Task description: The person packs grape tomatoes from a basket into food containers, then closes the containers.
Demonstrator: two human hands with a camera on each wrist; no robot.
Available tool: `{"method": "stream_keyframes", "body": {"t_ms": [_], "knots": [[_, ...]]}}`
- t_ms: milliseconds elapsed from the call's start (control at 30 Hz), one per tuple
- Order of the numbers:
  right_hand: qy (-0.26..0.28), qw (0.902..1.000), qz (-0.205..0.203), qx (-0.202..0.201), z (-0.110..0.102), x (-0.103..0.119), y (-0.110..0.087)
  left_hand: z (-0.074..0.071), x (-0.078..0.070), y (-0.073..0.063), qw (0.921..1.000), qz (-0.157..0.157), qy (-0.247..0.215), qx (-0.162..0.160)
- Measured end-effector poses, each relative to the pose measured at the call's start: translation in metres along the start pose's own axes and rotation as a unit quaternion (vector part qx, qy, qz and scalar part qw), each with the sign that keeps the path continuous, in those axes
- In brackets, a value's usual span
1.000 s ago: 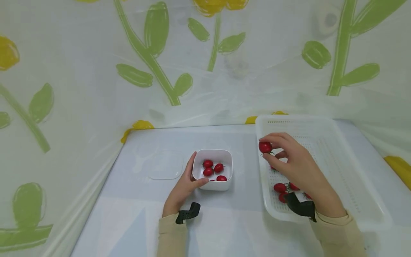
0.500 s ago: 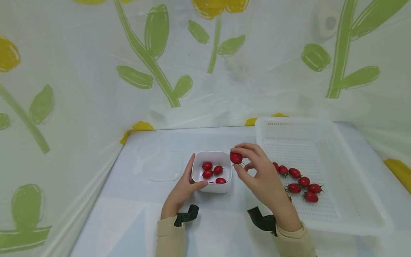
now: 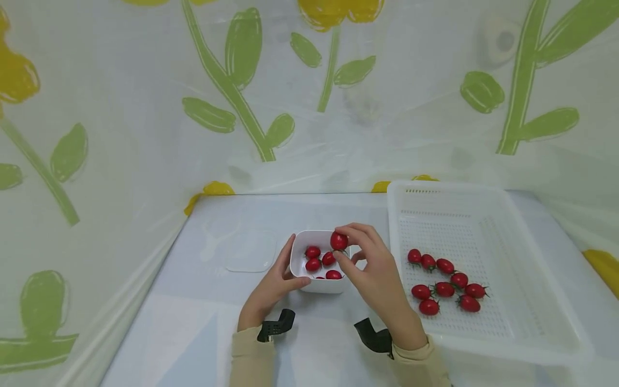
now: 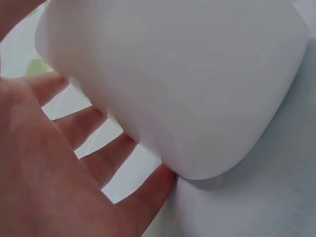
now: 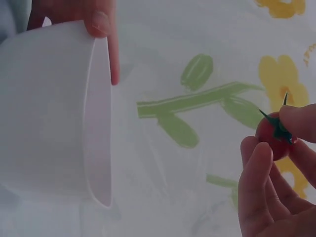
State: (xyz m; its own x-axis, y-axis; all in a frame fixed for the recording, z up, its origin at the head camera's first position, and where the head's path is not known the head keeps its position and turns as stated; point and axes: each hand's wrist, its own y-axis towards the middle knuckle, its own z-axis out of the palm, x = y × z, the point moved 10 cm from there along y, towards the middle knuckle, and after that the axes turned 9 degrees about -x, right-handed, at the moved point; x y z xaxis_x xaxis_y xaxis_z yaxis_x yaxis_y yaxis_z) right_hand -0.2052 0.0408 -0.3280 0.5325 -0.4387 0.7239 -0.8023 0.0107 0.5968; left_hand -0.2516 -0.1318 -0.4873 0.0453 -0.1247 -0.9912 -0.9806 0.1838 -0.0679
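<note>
My right hand (image 3: 379, 275) pinches a red cherry tomato (image 3: 339, 241) with a green stem between thumb and fingers, above the right part of a small white square box (image 3: 321, 286). The right wrist view shows that tomato (image 5: 273, 136) and its green leaves apart from the box's rim. With my left hand (image 3: 268, 290) I hold the box at its left side, thumb at the near rim and fingers along the wall. In the left wrist view, the fingertips touch the box wall (image 4: 187, 89). Several cherry tomatoes (image 3: 313, 265) lie inside the box, some partly hidden by its near wall.
A large white perforated basket (image 3: 532, 322) stands to the right, with several cherry tomatoes (image 3: 445, 289) in its left part. Left of the box lies a clear, flat lid (image 3: 249, 252). A flower-patterned sheet (image 3: 411, 134) hangs behind the table.
My right hand has carried the cherry tomato leftward from over the basket to over the box, uncovering the tomatoes in the basket. The left hand has stayed on the box.
</note>
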Motion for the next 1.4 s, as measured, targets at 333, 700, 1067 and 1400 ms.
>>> {"method": "stream_keyframes", "body": {"t_ms": [333,700,1067,1400], "knots": [[-0.003,0.9997,0.023,0.006,0.021,-0.011,-0.004,-0.002,0.000,0.001,0.9999,-0.001,-0.008,-0.013],[-0.066,0.9970,0.020,0.036,0.051,-0.028,-0.014,0.006,-0.015,-0.002,0.9993,-0.008,-0.030,0.019],[-0.105,0.9919,0.037,0.062,0.062,-0.039,-0.020,0.010,-0.012,0.001,0.9991,-0.003,-0.039,0.018],[-0.102,0.9910,0.041,0.076,0.066,-0.043,-0.022,0.011,-0.019,-0.002,0.9992,-0.013,-0.033,0.020]]}}
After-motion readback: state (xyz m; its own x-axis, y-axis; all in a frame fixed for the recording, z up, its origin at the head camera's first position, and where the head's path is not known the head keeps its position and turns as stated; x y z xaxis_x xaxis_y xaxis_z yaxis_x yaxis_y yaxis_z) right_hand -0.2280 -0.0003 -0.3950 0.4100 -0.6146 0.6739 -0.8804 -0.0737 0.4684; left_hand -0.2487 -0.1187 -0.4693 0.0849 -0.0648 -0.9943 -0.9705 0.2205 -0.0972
